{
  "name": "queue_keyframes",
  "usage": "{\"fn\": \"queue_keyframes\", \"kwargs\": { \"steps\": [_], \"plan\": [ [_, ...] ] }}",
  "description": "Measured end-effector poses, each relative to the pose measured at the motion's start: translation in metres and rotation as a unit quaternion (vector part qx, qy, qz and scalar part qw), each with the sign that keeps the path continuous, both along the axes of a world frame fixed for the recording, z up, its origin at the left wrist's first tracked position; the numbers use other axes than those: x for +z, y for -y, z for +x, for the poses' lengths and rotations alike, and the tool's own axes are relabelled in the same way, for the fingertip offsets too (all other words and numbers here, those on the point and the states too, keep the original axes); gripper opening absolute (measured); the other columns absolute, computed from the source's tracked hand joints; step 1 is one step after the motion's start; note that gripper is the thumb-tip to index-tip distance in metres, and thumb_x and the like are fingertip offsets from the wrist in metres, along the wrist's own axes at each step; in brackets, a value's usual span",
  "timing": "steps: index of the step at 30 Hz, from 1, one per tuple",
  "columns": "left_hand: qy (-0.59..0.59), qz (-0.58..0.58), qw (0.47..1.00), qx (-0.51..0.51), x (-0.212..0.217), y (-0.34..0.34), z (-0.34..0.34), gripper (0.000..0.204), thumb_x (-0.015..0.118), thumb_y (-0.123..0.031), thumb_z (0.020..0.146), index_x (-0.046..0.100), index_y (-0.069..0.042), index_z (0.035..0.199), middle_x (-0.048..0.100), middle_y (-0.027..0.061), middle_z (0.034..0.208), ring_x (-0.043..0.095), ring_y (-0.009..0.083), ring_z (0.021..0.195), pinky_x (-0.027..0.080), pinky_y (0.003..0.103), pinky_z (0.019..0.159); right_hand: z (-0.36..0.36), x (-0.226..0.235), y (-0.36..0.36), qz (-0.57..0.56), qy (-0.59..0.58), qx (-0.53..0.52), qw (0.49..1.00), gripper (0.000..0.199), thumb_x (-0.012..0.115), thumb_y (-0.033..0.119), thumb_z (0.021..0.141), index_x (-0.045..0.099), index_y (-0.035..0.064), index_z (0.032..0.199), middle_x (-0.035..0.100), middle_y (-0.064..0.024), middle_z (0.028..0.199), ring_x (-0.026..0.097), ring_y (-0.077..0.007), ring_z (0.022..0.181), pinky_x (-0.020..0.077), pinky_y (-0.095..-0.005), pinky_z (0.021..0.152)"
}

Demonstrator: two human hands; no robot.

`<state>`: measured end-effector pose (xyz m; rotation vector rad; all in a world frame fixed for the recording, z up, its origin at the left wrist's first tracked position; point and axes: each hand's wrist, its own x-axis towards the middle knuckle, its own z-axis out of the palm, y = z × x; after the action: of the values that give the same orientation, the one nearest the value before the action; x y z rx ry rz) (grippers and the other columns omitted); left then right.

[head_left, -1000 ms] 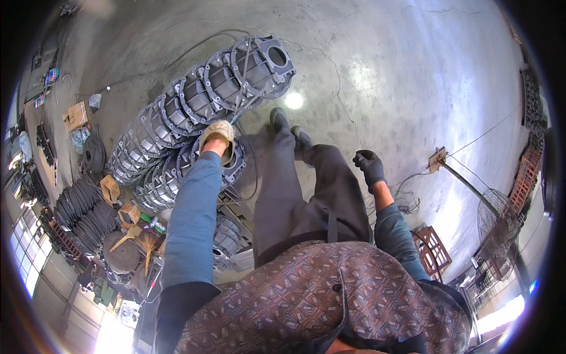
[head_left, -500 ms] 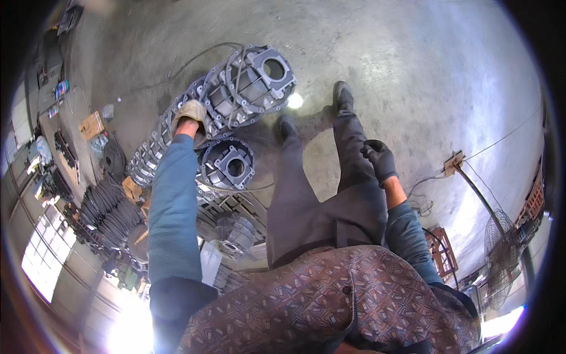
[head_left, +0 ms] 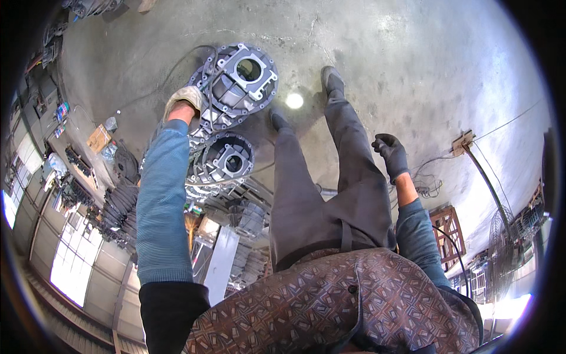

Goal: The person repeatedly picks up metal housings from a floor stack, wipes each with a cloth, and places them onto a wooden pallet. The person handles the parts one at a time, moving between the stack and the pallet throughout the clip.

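The one view came from the camera on my head, the left of the pair, and it faced steeply down my own body. My patterned shirt (head_left: 330, 307) filled the lower edge, very near the lens. My legs ran up the middle to the concrete floor (head_left: 413, 71) well below. My left hand (head_left: 184, 97) and right hand (head_left: 390, 152) sat mid-frame on either side. The fisheye bent the shelving (head_left: 71, 194) along the left rim and a dark ring closed the corners.
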<state>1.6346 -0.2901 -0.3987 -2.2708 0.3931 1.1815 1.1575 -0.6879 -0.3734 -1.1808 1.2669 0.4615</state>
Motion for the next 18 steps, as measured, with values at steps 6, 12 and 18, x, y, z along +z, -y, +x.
{"fn": "queue_keyframes", "kwargs": {
  "steps": [6,12,18],
  "plan": [
    [-0.027,0.065,0.997,-0.027,0.048,-0.009,-0.011,0.043,0.04,-0.031,0.098,0.066,-0.008,0.124,0.059,0.018,0.134,0.058,0.0377,0.122,0.049,0.048,0.1,-0.011,0.002,0.017,0.017,-0.015,-0.008,1.0,0.027,0.063,0.009,0.093,0.061,-0.0048,0.116,0.07,-0.012,0.099,0.067,-0.0177,0.088,0.0542,-0.03,0.079],
    [-0.099,0.1,0.989,-0.037,0.086,0.008,-0.069,0.038,0.046,-0.03,0.095,0.071,-0.008,0.114,0.067,0.0203,0.119,0.065,0.0393,0.111,0.054,0.049,0.092,-0.017,-0.007,0.02,0.026,0.004,-0.025,0.999,0.028,0.064,0.01,0.093,0.061,-0.005,0.116,0.07,-0.0116,0.099,0.067,-0.0178,0.088,0.0542,-0.0301,0.079],
    [-0.084,0.095,0.992,-0.01,0.069,0.026,-0.084,0.036,0.047,-0.027,0.096,0.07,-0.009,0.118,0.065,0.0187,0.124,0.064,0.0367,0.115,0.052,0.048,0.095,-0.007,-0.004,0.02,0.044,0.017,-0.032,0.998,0.028,0.064,0.011,0.093,0.061,-0.0054,0.116,0.07,-0.0116,0.099,0.067,-0.0177,0.088,0.0539,-0.0306,0.08]
  ]
}}
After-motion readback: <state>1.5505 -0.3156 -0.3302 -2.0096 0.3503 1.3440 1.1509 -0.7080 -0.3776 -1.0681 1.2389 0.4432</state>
